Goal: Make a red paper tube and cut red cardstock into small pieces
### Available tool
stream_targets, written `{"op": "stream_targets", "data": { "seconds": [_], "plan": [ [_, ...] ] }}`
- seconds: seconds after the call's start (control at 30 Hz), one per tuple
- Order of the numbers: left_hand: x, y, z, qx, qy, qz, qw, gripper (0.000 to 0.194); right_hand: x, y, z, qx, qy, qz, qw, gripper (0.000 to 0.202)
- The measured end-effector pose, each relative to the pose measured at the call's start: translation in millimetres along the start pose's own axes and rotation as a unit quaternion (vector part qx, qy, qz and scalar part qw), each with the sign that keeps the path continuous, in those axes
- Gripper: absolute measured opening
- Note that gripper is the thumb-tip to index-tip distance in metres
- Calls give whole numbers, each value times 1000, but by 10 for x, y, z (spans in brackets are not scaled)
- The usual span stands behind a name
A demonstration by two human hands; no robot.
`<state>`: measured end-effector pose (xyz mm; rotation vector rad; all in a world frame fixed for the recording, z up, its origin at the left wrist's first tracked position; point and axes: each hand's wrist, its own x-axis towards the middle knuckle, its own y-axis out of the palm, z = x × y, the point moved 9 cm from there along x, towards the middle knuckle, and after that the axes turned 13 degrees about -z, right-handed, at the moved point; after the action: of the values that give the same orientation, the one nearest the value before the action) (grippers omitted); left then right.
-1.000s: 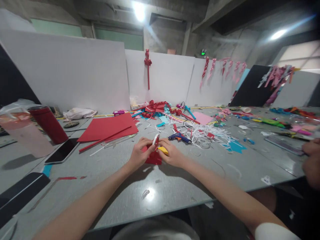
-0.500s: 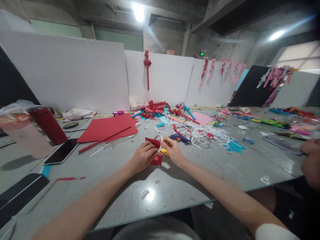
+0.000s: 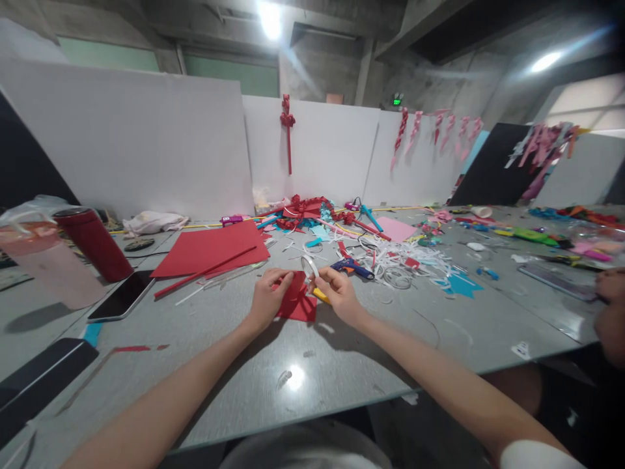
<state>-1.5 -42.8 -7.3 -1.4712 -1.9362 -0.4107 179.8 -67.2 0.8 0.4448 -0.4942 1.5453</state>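
Observation:
Small red paper pieces point(image 3: 301, 309) lie on the grey table in front of me. At their left edge is my left hand point(image 3: 271, 293), its fingers curled together by the red paper; what they pinch, if anything, is too small to make out. My right hand point(image 3: 336, 291) is closed on a curled white strip point(image 3: 308, 266), whose loop stands up above the red pieces. A yellow tool point(image 3: 321, 295) lies under the right fingers, partly hidden. Just beyond the right hand rests a blue glue gun point(image 3: 352, 268).
Red sheets point(image 3: 209, 247) with a thin red stick lie left, near a phone point(image 3: 121, 296), a red bottle point(image 3: 94, 242) and a pink jug point(image 3: 51, 264). White paper scraps point(image 3: 400, 260) spread to the right. Another person's hand point(image 3: 610, 286) is at the right edge.
My left hand has moved left, away from the right hand, and the raised red piece is now lower, over the other red paper. The white loop stands more in view.

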Motion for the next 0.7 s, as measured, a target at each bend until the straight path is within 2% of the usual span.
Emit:
{"op": "stream_targets", "data": {
  "seconds": [0.13,0.2,0.33,0.47,0.7],
  "plan": [
    [27,-6,250,-44,-129,-5,991,36,-50,77,-13,-9,9,52,999,34],
    [31,25,304,-73,-153,13,985,37,-65,104,-26,-2,14,69,998,34],
    [50,73,266,-123,-121,53,984,34,-61,108,-43,4,13,66,998,32],
    [59,57,308,-99,-111,49,988,34,-43,88,5,-3,-2,57,998,32],
    [33,113,392,-59,-118,58,990,38,-120,207,123,54,1,112,992,35]
  ]
}}
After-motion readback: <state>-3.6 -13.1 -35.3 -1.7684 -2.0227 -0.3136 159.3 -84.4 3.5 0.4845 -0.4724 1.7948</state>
